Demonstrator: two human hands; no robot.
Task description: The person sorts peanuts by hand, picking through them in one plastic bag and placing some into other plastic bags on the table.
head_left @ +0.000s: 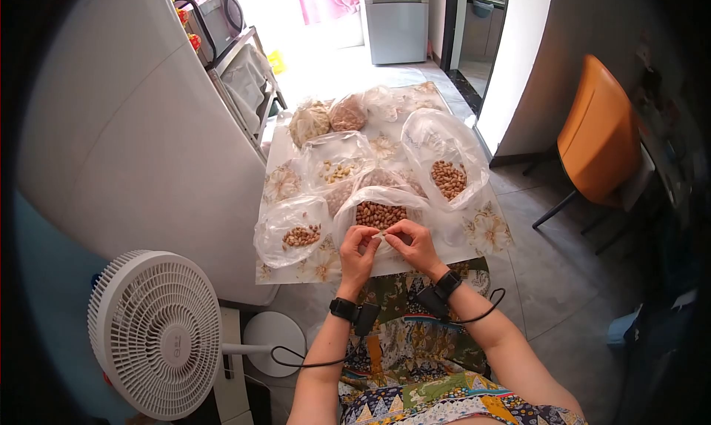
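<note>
My left hand (360, 246) and my right hand (412, 245) meet over the near edge of the middle plastic bag (344, 219). Thumb and fingers of both are pinched together on a small pale piece (381, 234), like a peeled peanut; its exact kind is too small to make out. Just beyond the fingertips, reddish-brown peanuts (381, 215) fill the bag's mouth. To the left lies an open bag with a few mixed nuts (301, 236). Behind it, another open bag holds pale kernels (337, 172). At the right, a bag contains more brown peanuts (449, 179).
Filled, gathered bags (309, 123) stand at the far end of the flowered tablecloth (487, 231). A white fan (167, 336) is close on my left, beside a white cabinet-like surface (126, 121). An orange chair (598, 132) stands to the right.
</note>
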